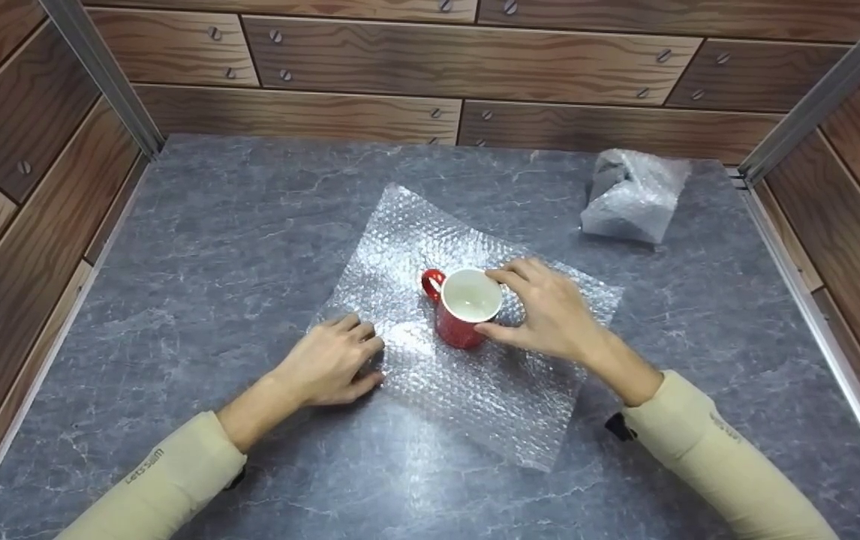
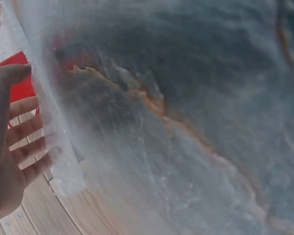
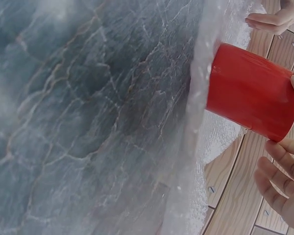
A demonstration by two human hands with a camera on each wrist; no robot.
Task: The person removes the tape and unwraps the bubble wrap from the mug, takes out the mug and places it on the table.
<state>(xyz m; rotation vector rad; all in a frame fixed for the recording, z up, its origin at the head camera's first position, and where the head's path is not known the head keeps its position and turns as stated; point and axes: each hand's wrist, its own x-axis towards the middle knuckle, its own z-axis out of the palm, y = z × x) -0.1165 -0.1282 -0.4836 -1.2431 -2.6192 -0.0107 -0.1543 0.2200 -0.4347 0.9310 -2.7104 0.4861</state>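
Note:
A red mug [image 1: 461, 328] with a white inside stands upright on a sheet of bubble wrap [image 1: 490, 405], its handle pointing to the left. My right hand [image 1: 550, 311] holds the mug near its rim, thumb on the near side and fingers on the far side. The right wrist view shows the red mug wall [image 3: 252, 93] with thumb and fingertips at its rim. At the left edge of the bubble wrap lies my left hand [image 1: 332, 364], its fingers loosely bent and apart from the mug. In the left wrist view the left hand [image 2: 14, 132] has its fingers spread by the sheet's edge.
A bundle of bubble wrap [image 1: 632, 199] sits at the back right of the grey marbled table [image 1: 235, 225]; its contents are hard to make out. Wood-patterned panels [image 1: 475, 60] close off the back and both sides, with metal rails [image 1: 820, 97] at the corners.

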